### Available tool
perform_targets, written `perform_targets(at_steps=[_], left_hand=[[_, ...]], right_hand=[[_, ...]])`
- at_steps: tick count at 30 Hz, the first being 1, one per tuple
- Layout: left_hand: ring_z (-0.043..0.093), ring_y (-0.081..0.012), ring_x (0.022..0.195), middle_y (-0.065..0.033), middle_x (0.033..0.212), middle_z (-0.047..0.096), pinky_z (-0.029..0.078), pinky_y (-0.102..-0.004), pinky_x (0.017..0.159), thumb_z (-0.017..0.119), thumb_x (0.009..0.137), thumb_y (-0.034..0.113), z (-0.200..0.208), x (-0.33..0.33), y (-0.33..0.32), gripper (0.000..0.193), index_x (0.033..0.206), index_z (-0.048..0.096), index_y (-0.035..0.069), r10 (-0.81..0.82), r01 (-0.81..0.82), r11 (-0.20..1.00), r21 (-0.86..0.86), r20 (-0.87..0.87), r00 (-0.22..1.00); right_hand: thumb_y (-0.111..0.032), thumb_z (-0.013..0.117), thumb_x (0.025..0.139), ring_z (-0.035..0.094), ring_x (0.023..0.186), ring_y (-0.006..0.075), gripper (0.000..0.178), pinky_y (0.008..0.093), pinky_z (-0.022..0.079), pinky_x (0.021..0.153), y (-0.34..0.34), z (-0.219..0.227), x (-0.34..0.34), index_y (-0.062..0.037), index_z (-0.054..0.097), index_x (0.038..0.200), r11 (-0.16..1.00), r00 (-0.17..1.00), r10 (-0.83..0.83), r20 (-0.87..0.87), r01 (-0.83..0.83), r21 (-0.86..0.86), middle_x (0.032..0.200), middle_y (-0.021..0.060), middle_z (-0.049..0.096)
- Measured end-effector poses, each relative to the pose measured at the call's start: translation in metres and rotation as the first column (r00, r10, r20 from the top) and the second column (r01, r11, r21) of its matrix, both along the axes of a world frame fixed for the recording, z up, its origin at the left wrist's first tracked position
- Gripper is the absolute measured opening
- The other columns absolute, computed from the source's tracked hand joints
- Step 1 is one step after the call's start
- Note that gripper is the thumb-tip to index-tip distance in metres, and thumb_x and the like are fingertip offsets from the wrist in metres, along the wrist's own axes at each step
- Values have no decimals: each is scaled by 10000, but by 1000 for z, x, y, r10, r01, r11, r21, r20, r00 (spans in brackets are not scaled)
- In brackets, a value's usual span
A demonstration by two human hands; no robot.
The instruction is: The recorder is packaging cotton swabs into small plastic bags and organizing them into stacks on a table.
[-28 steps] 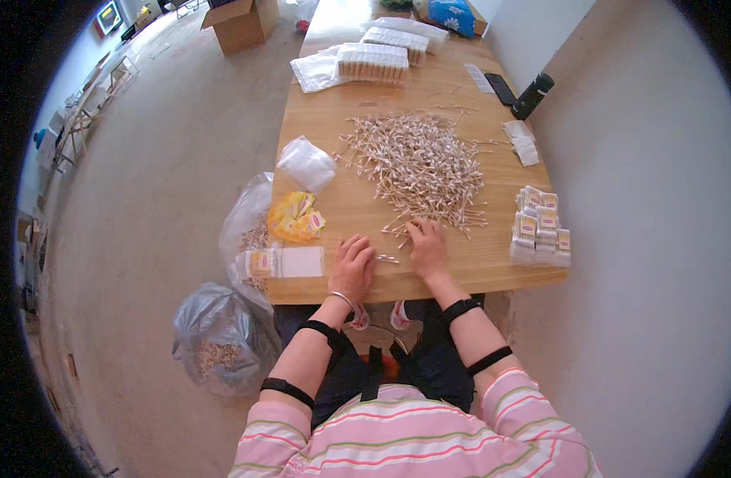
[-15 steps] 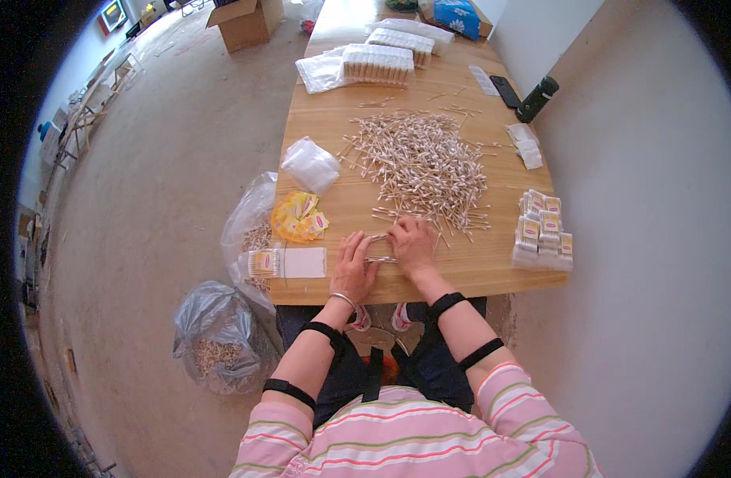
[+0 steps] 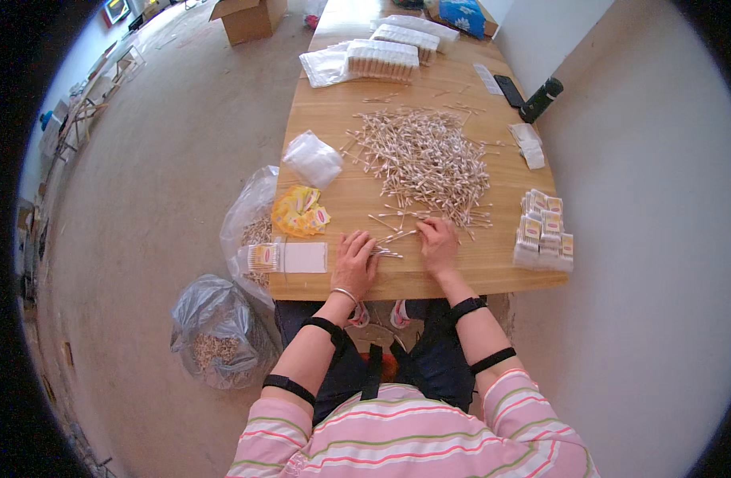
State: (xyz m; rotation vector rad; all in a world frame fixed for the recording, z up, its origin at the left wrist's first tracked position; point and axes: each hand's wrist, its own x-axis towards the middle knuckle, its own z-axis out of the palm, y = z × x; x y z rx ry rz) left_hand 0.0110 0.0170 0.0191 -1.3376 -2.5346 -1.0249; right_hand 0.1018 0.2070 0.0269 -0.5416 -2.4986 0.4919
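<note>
At the lower left of the frame, a grey translucent plastic bag (image 3: 194, 307) stands on the bare greyish floor (image 3: 150, 183) with loose cotton swabs inside, and above and to its right a clear plastic bag (image 3: 236, 227), also holding swabs, touches the left edge of the light-brown wooden bench (image 3: 477, 271). A brown open cardboard box (image 3: 248, 21) sits on the floor at upper left. Along the bench's left edge, a clear flat pack of swabs with a yellow label (image 3: 262, 257) lies against a white rectangular block (image 3: 306, 257); just above them are scattered small yellow-and-white paper labels (image 3: 300, 213), and above those, flat clear plastic sleeves (image 3: 314, 159). Near the lower middle, the left hand (image 3: 353, 261) rests palm down with its fingers curved, and a few thin white-tipped cotton swabs (image 3: 389, 252) stick out from its thumb side; whether it grips or only covers them cannot be told. At the top, clear packs of swabs (image 3: 383, 62) lie in rows. A large loose heap of cotton swabs (image 3: 425, 159) fills the centre. At its lower edge, the right hand (image 3: 437, 243) has its fingers drawn narrow, the tips by the end of a loose swab; a hold cannot be confirmed. Toward the upper right are a black phone (image 3: 509, 91), a dark cylindrical bottle (image 3: 541, 100) and a crumpled white paper (image 3: 527, 146); below them, labelled clear packs of swabs (image 3: 545, 231) are stacked at the right edge.
</note>
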Motion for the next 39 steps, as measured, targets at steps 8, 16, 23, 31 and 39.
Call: perform_targets(at_steps=[8,16,23,31,39], left_hand=[[453,-318,1195,-138,1203,540,256,-475,1094,636,793,112,-2,0,1,359,1136,569,30,8,-17,996,85,98,995],[448,-328,1202,-151,1216,533,276,-454,1088,634,797,109,2,1,0,379,1157,555,18,21,-30,996,80,107,994],[423,-289,1234,-128,1265,514,270,-435,1092,614,815,149,-5,0,1,384,1178,552,41,4,-6,998,63,40,999],[466,-279,1197,-115,1209,559,304,-431,1073,600,833,140,-1,1,2,298,1115,588,45,-16,12,997,79,50,999],[515,-276,1141,-92,1123,611,341,-433,1048,603,834,129,-6,-2,0,213,1035,629,66,-70,63,990,126,52,996]], right_hand=[[-138,630,759,526,972,263,169,393,425,852,-17,8,-19,-111,666,922,993,993,113,39,-112,-21,944,63,590],[-126,645,765,513,904,268,136,378,431,796,-37,7,-27,-122,672,898,992,989,118,84,-115,-43,892,59,549],[-104,651,743,524,896,277,155,388,434,785,-46,0,-15,-115,668,897,982,978,179,112,-170,-85,908,71,566],[-71,605,743,515,950,287,162,407,428,807,-17,4,12,-102,663,892,1000,999,6,53,-6,-2,949,75,570],[-85,606,741,537,861,297,81,401,437,765,1,-1,9,-99,656,803,993,999,16,34,-11,-121,852,90,567]])
